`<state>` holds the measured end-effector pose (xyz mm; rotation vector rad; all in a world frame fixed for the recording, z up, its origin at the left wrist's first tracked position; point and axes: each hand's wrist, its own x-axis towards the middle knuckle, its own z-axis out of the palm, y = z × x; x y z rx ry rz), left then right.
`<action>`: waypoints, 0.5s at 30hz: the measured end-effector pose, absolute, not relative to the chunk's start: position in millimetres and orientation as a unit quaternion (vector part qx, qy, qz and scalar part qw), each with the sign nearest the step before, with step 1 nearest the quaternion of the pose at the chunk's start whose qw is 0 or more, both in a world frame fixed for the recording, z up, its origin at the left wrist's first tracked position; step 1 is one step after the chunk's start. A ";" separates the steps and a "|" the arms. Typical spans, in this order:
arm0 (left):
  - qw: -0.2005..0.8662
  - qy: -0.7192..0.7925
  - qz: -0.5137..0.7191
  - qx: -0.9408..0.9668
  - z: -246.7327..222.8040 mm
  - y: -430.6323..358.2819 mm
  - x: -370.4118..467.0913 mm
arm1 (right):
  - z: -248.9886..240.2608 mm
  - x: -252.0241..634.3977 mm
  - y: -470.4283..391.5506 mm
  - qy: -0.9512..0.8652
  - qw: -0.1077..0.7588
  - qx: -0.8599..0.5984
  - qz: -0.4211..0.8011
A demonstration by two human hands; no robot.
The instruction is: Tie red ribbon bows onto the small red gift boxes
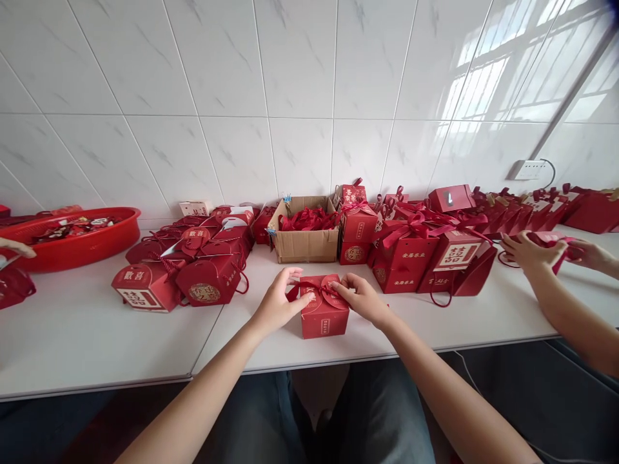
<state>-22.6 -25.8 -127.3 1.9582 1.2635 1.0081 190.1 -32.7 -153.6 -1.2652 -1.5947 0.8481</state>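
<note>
A small red gift box [325, 320] stands near the table's front edge, with a dark red ribbon [319, 287] across its top. At the box's left top edge, my left hand [284, 298] has thumb and fingers closed round the ribbon, its thumb over the lid. On the other side, my right hand [360, 296] pinches the ribbon at the top right corner. Behind the box is an open cardboard carton [307, 247] holding a heap of red ribbons [310, 220].
Red boxes [206, 283] are grouped at the left, beside a red plastic basin [91, 248] of wrapped items. More ribboned boxes [409, 264] stand at the right. Other people's hands work at the far right [534, 251] and far left [17, 247].
</note>
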 end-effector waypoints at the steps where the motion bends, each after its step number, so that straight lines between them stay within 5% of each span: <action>1: 0.294 0.493 0.379 0.726 -127.5 -25.2 -22.8 | -153.7 190.9 -32.5 -0.647 0.450 -0.512 0.341; 15: 0.371 0.493 0.285 0.733 -115.8 -20.0 -26.4 | -154.4 203.6 -20.4 -0.658 0.446 -0.518 0.315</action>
